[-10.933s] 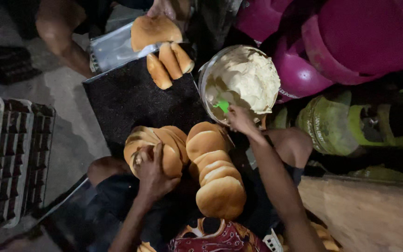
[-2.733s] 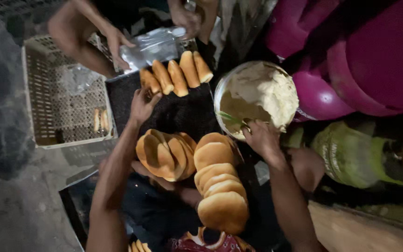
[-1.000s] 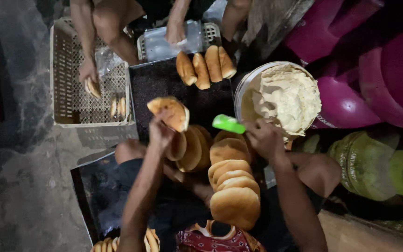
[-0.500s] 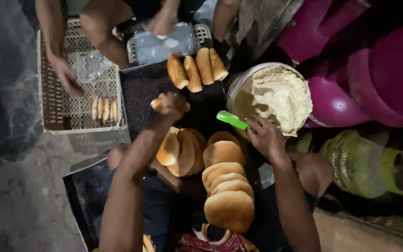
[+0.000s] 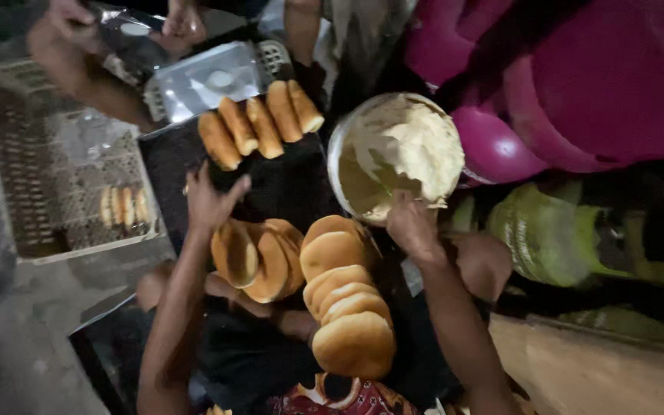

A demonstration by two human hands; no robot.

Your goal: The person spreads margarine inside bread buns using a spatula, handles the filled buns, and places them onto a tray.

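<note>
- My left hand (image 5: 210, 201) was spread wide and gripping nothing, left of centre in the frame, hovering over the dark tray (image 5: 286, 184).
- It sat just above the fanned stack of split buns (image 5: 259, 257); whether it touched them I could not tell.
- My right hand (image 5: 413, 227) was at the lower rim of the bowl of pale cream (image 5: 397, 154), right of centre, fingers curled; what it gripped, if anything, was hidden.
- A row of whole round buns (image 5: 343, 303) ran from centre towards the bottom of the frame, between my forearms.
- Four filled buns (image 5: 259, 123) lay side by side at the tray's far end, upper centre.
- Another person's hands (image 5: 182, 23) held a clear plastic bag (image 5: 201, 81) at the top left.
- A wire crate (image 5: 63, 184) on the left held a few small buns.
</note>
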